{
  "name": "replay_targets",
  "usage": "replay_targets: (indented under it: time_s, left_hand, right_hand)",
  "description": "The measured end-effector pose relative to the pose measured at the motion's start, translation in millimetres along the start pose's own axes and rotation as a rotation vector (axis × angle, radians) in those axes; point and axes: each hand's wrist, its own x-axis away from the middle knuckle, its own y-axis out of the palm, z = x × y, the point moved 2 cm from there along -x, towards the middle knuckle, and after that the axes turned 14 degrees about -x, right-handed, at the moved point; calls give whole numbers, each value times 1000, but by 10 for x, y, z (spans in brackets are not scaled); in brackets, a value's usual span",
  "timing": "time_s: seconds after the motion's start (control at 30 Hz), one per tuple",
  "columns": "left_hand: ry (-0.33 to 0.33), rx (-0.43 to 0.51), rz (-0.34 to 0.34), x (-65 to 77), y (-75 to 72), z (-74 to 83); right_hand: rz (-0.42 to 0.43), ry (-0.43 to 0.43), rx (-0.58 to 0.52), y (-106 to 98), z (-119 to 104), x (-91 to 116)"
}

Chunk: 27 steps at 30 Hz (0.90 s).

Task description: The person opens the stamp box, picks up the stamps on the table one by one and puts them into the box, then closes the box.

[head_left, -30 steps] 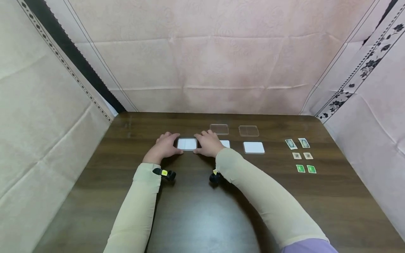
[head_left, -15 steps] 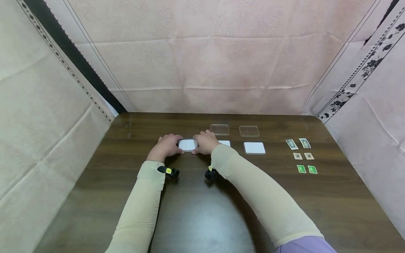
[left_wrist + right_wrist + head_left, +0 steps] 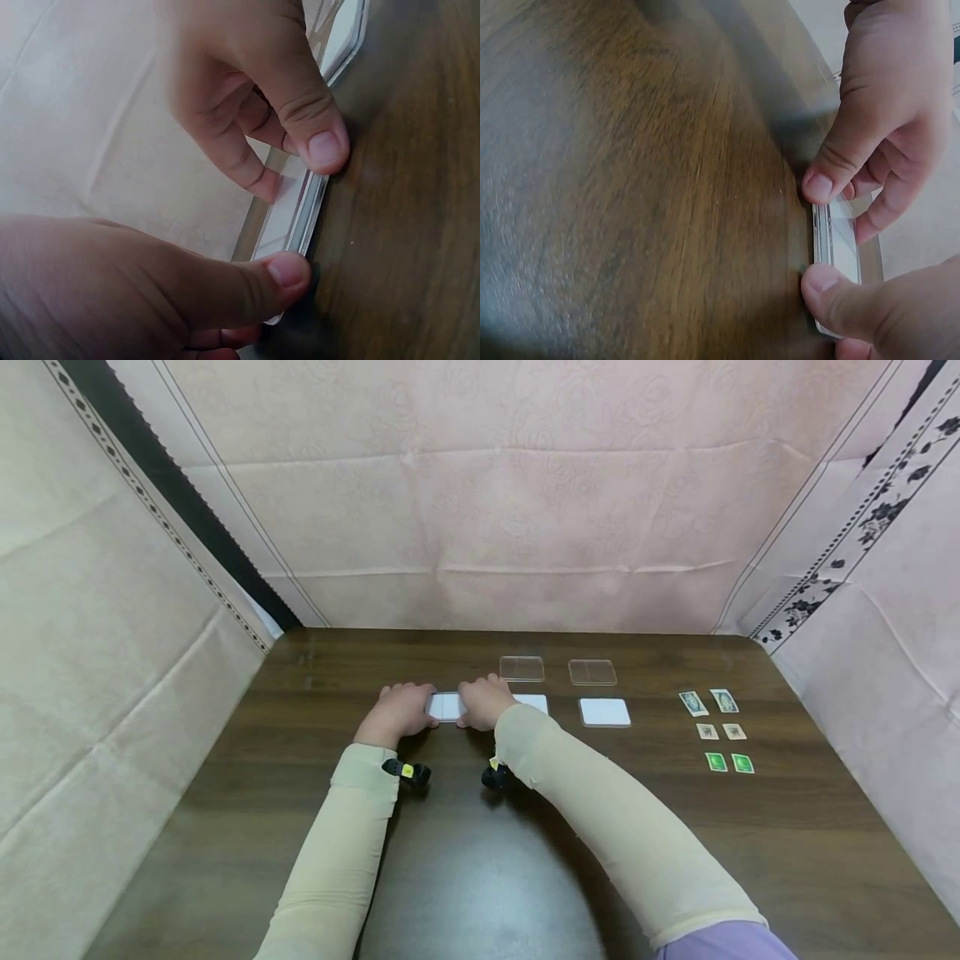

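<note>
A flat clear plastic case [image 3: 446, 707] with white inside lies between my two hands near the middle of the table. My left hand [image 3: 401, 712] pinches its left end, thumb along the front edge and fingers behind. At the other end my right hand [image 3: 483, 702] holds it the same way. In the left wrist view the layered clear edge of the case [image 3: 304, 214] shows between both thumbs. The right wrist view shows the case's front edge [image 3: 823, 236] close over the wood. Part of its top is hidden under the fingers.
A second white case [image 3: 534, 702] sits partly behind my right hand, a third white case [image 3: 605, 712] farther right. Two clear plastic lids [image 3: 522, 669] lie behind them. Several small stamp-like pictures [image 3: 716, 762] lie in pairs at the right. A pale curtain [image 3: 480, 527] hangs beyond the table.
My hands have come closer together over the case and shifted slightly right, with fingers covering more of its ends. The other cases, lids and small pictures stay put.
</note>
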Motion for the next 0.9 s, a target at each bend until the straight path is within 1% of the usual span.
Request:
replay_targets:
  time_s: [0.23,0.33,0.7,0.9]
  left_hand:
    - [5,-95,44,21,-11,56]
    - [5,-114,55,26,-12,68]
    - [8,-178,74,52,-40,106]
    - [5,-220,64,77,-72,149]
  right_hand:
    - [20,24,14,18,-40,0]
    - [24,33,18,32,-48,-9]
    - [19,46,24,49,-97,-14]
    - [15,53,51,58,-116,-15]
